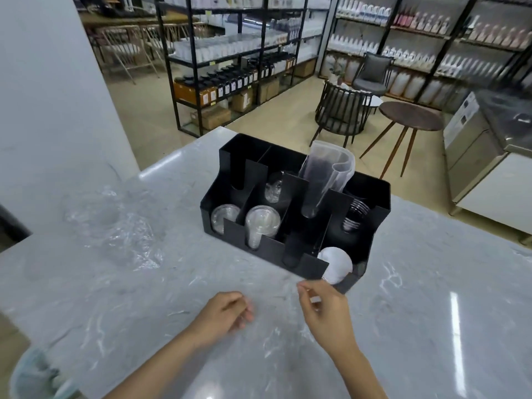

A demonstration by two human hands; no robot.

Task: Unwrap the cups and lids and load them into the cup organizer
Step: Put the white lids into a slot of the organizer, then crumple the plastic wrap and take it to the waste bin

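Counter point(403, 326): grey marble top, bearing everything below.
Organizer point(359, 240): black, compartmented, set at an angle in the middle of the counter.
Wrap point(126, 234): crumpled clear plastic lying on the counter, well to the left of the organizer.
Sleeve point(325, 174): tall clear plastic wrapper standing tilted in a rear compartment, rising above the organizer's walls.
Cups point(260, 226): clear stack lying in a front slot, mouth toward the camera; a second clear stack just left of it.
Lids point(354, 216): clear stack in the right compartment.
White lids point(335, 264): at the front right corner slot.
Right hand point(325, 309): just before that corner, fingers curled, seemingly pinching something small and pale.
Left hand point(224, 313): over the counter, fingers loosely curled, holding nothing.
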